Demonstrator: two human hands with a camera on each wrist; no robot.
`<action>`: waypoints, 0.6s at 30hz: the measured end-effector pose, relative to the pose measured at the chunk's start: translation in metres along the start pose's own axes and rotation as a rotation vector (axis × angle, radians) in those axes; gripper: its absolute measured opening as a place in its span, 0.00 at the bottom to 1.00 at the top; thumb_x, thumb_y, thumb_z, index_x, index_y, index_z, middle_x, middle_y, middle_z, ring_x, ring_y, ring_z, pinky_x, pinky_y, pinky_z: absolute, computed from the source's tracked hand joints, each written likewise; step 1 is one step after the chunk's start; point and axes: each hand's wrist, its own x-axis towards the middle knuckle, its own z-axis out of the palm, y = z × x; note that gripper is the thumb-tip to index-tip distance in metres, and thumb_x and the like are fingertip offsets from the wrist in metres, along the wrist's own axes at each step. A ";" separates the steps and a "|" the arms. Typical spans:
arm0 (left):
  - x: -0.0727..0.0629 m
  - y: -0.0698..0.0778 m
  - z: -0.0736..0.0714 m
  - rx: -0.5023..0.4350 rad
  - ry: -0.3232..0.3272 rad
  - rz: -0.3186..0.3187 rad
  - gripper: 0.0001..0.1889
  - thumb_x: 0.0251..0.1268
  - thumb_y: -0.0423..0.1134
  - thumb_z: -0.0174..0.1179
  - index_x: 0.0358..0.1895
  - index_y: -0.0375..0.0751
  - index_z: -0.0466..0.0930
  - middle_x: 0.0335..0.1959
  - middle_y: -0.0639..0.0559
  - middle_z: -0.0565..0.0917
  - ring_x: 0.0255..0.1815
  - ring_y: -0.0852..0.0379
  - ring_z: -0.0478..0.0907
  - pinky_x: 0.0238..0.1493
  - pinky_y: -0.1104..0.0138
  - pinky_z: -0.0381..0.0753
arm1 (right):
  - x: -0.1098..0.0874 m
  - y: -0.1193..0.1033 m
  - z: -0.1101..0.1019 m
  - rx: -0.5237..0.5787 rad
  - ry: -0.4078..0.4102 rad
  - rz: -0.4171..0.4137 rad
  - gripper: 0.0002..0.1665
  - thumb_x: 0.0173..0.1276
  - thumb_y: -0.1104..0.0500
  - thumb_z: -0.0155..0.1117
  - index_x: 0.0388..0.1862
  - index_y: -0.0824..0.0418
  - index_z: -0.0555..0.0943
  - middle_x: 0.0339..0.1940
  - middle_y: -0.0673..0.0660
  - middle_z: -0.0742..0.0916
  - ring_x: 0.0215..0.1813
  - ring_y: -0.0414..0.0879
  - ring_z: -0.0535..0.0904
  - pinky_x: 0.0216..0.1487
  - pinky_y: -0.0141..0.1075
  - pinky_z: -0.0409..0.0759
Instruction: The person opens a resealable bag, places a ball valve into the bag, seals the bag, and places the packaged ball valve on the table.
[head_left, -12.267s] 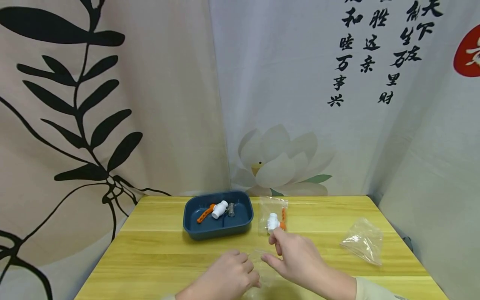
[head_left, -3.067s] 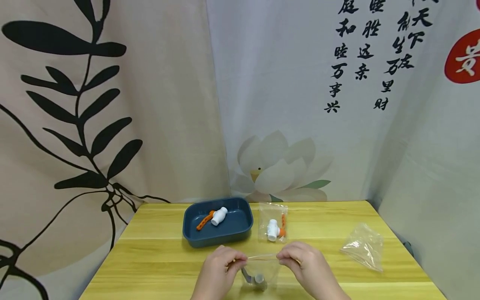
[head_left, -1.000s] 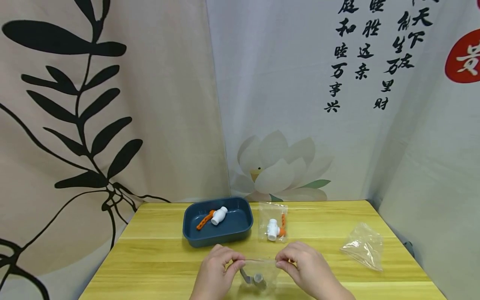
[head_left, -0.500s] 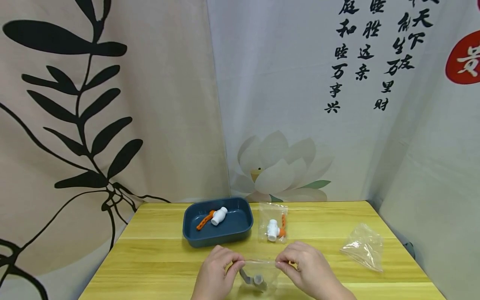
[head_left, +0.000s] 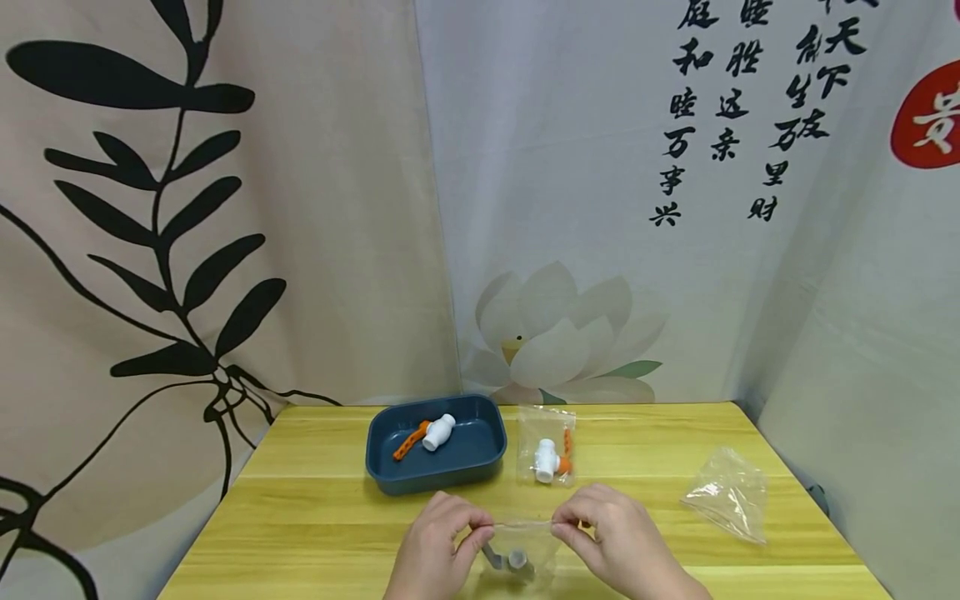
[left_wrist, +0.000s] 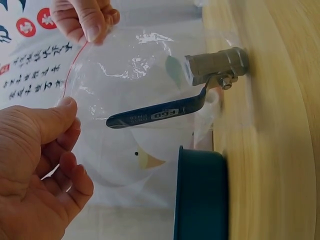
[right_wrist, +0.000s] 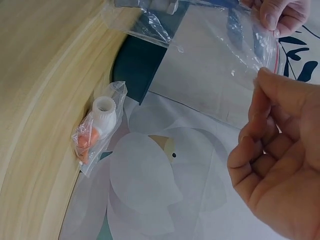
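Note:
A clear zip bag [head_left: 538, 543] with a red seal line [left_wrist: 73, 69] hangs between my hands over the table's front part. Inside lies a metal ball valve [left_wrist: 216, 65]; its dark lever [left_wrist: 155, 113] points up toward the bag's mouth. My left hand [head_left: 435, 546] pinches the top edge at the left end between thumb and forefinger. At the right end, the thumb and forefinger of my right hand [head_left: 618, 542] pinch the same edge. The top edge is stretched straight between them. In the left wrist view the valve sits low in the bag, close to the wooden tabletop.
Behind my hands stands a blue tray [head_left: 435, 483] holding a white ball valve [head_left: 438, 432] with an orange handle. To its right lies a bag [head_left: 528, 425] with another white-and-orange valve [head_left: 546, 460]. A crumpled clear bag [head_left: 727, 496] rests at the right. Printed cloth surrounds the table.
The metal valve was in the tray 12.3 s ago; by 3.1 s ago it was in the bag. Since then both hands stay on the bag's top edge, with only slight shifts.

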 end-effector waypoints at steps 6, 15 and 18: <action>0.000 0.000 0.003 -0.012 0.011 0.010 0.08 0.64 0.38 0.76 0.35 0.59 0.88 0.33 0.73 0.83 0.38 0.68 0.75 0.41 0.71 0.81 | 0.001 -0.002 0.000 0.025 -0.019 -0.012 0.12 0.62 0.60 0.83 0.34 0.43 0.87 0.33 0.35 0.86 0.36 0.29 0.78 0.36 0.22 0.78; 0.000 0.001 0.001 -0.021 0.002 -0.001 0.07 0.64 0.39 0.77 0.35 0.59 0.89 0.33 0.73 0.84 0.38 0.67 0.76 0.40 0.71 0.80 | 0.003 -0.002 0.003 0.072 -0.027 -0.039 0.12 0.63 0.60 0.82 0.36 0.43 0.87 0.34 0.36 0.87 0.37 0.28 0.79 0.36 0.22 0.79; 0.000 0.002 -0.001 -0.037 -0.029 -0.037 0.06 0.66 0.40 0.76 0.36 0.60 0.90 0.33 0.72 0.85 0.39 0.68 0.76 0.40 0.71 0.80 | 0.003 -0.001 0.003 0.070 -0.019 -0.060 0.12 0.63 0.60 0.81 0.36 0.44 0.87 0.34 0.36 0.87 0.36 0.29 0.79 0.36 0.21 0.77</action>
